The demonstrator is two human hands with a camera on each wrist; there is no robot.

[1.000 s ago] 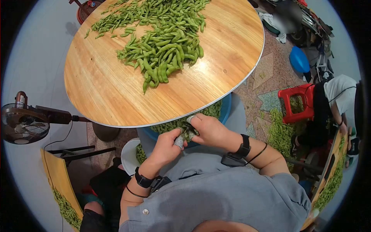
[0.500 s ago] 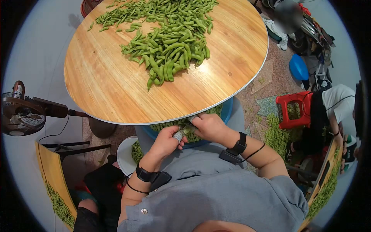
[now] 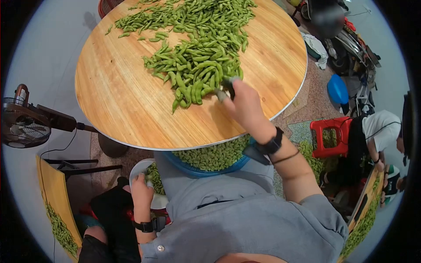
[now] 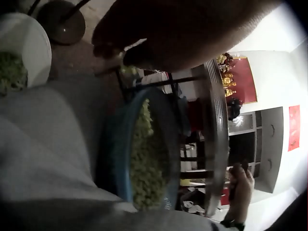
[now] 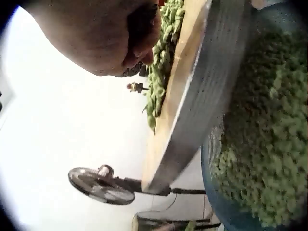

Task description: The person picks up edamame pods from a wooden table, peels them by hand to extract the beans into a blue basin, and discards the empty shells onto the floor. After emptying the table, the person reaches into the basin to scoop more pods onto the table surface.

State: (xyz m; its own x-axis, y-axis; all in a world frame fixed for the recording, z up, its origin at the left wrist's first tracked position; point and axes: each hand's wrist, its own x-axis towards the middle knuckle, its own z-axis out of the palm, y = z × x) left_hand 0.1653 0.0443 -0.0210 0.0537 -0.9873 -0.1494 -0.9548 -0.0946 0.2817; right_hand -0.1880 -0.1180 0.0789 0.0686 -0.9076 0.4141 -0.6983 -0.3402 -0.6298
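From here, I am seeing the person's right hand [image 3: 246, 105] reaching over the round, light-brown wooden counter [image 3: 131, 96]. The heap of long green bean pods [image 3: 195, 83] is lying on that counter, just beside the tips of the right grip, ahead of it and to its left. I am not able to tell if the tips are touching a pod. The fingers and thumb are bending and pointing away from the person, toward the heap. They are wearing grey wraps, and they are looking blurry, so I cannot tell if they are spread, pressed together or pinching something.

The pods closest to the person are mostly pointing their long way toward the person, some leaning and some curving. The right hand is being the near one. The left hand [image 3: 142, 193] is staying far from the heap, lower down and to the left of the right grip. It is hanging over the round white bucket [image 3: 160, 202], which is holding green bits. Its fingers are bending too, but I cannot tell what they are pinching, if anything.

The round blue plastic basin [image 3: 206, 174] is sitting below the counter's edge, nearer the person than the right grip, and to the right of the left grip. It is holding lots of small green beans [image 3: 210, 158].
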